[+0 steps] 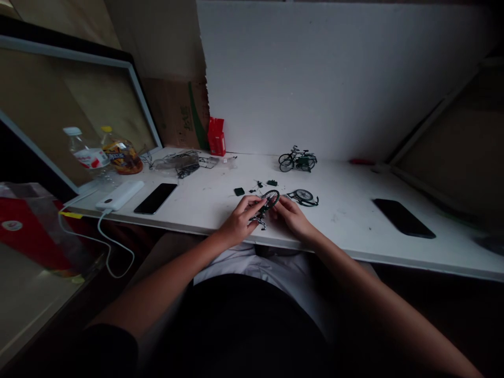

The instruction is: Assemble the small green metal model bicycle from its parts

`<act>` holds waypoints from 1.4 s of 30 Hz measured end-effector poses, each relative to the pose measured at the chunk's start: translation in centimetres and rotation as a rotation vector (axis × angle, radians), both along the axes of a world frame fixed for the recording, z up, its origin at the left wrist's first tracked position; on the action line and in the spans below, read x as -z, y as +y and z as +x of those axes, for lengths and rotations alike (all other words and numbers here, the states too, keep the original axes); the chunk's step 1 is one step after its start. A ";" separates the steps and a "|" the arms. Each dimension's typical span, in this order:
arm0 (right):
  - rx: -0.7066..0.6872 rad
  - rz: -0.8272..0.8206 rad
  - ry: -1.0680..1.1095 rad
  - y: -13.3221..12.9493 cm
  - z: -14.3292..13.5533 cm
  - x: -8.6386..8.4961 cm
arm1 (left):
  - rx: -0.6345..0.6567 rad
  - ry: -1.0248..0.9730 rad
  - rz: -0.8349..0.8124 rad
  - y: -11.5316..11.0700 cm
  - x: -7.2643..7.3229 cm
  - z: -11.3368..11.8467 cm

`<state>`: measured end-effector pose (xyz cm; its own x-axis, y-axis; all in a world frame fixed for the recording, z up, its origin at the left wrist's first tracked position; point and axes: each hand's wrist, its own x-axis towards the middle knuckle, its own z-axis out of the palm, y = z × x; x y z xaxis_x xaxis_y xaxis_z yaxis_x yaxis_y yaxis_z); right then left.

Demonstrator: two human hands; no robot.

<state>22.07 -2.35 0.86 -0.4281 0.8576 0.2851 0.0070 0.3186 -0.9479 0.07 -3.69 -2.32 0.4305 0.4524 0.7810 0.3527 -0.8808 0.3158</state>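
Between my hands, just above the desk's front edge, is a partly built model bicycle [271,198] with a dark spoked wheel uppermost. My left hand [241,219] is closed on it, its fingers along the wheel and frame. My right hand [290,215] pinches the wheel's right side, with its fingertips partly hidden. Right behind my right hand lies a loose bicycle part with a wheel [304,195]. Small dark pieces [258,185], a green square piece [239,191] and a green block [272,182] are scattered beyond my hands.
Two assembled-looking model bicycles [298,159] stand at the back of the white desk [338,226]. Phones lie left [155,198] and right [403,217]. A power bank [120,195], bottles [123,155], plastic packaging [177,161] and a red box [216,137] are on the left.
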 end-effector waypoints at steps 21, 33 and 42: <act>0.062 0.133 0.061 0.5 0.1 0.4 | -0.002 0.025 0.058 0.1 0.6 0.0; 0.159 0.263 -0.112 1.6 0.5 1.6 | 0.004 0.079 0.110 -0.2 0.6 0.1; 0.240 0.315 -0.210 1.1 0.4 1.6 | 0.000 0.085 0.067 -0.6 0.4 0.4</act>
